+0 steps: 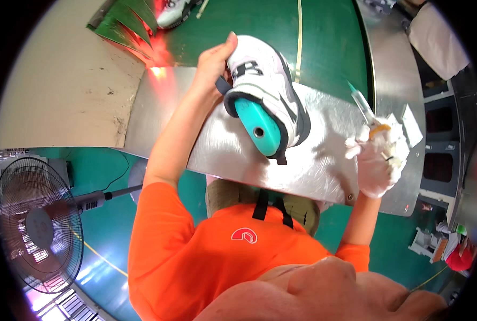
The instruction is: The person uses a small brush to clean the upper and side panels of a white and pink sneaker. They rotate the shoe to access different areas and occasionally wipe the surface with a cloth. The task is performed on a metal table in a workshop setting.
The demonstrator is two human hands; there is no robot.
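Note:
A white sneaker with black trim and pale pink panels is tilted over the metal work surface. Inside it sits a teal shoe last with a round hole in its end. The bare fingers of my left hand are closed around the sneaker's left side, thumb near the toe. Off to the right, my right hand wears a white glove and grips a clear syringe with a green tip pointing up and away. White crumpled material and a yellowish band show at its fingers.
A green conveyor belt runs beyond the metal surface. Another sneaker rides it beside a green strip curtain lit red. A beige housing and a fan stand left. A white card lies by my right hand.

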